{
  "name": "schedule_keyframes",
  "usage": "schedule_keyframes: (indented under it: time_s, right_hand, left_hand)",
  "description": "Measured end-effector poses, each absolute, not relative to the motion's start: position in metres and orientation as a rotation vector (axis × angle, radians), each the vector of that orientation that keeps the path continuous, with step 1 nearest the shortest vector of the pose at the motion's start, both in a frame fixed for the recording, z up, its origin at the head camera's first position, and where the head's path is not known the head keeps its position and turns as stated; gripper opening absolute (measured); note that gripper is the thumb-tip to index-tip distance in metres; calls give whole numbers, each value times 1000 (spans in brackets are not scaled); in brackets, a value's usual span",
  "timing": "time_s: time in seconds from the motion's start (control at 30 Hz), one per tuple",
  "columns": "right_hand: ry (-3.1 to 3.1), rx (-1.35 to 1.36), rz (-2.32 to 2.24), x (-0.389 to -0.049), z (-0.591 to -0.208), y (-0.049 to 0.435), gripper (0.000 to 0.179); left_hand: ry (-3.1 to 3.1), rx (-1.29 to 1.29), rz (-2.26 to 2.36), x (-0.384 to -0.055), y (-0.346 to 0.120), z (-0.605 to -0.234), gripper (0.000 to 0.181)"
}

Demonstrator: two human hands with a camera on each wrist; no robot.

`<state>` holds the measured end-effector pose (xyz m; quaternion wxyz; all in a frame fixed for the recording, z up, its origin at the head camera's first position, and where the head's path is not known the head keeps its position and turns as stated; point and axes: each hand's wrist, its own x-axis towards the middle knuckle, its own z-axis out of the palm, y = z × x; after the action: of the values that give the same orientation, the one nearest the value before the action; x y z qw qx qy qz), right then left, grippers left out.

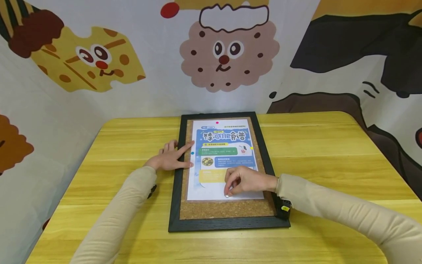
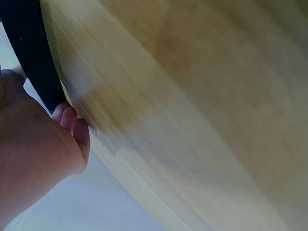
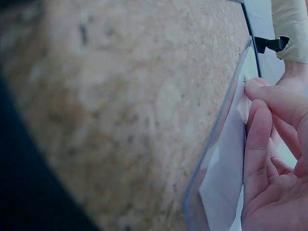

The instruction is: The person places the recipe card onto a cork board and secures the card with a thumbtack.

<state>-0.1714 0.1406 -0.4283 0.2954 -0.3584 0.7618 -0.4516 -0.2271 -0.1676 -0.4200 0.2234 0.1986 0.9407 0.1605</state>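
A laminated sheet [image 1: 244, 190] with a printed poster lies on a cork board [image 1: 227, 209] in a black frame [image 1: 230, 224]. Coloured thumbtacks sit at its edges: a pink thumbtack [image 1: 217, 123] on top, a blue thumbtack [image 1: 192, 153] at left, a yellow thumbtack [image 1: 251, 148] at right. My right hand [image 1: 245, 179] pinches a small pale thumbtack [image 1: 226, 195] at the sheet's bottom edge, mostly hidden by the fingertips. With thumb and index finger spread straight, my left hand [image 1: 168, 157] presses the sheet's left edge, its other fingers at the frame's side.
The board lies on a yellow wood-grain table [image 1: 125, 176], its far end by the table's back edge. Behind hangs a white cloth [image 1: 158, 99] printed with cartoon food. A black wrist strap [image 1: 284, 209] is below the right sleeve.
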Motion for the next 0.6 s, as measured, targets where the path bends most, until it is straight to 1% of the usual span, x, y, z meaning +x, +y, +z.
schedule_keyframes:
  time_s: [0.3, 0.6]
  right_hand:
    - [2029, -1013, -1205, -171, -430, 140, 12]
    - [2064, -1011, -1178, -171, -429, 140, 16]
  left_hand:
    - [2589, 558, 450, -226, -167, -417, 86]
    - [2578, 586, 455, -226, -168, -415, 86]
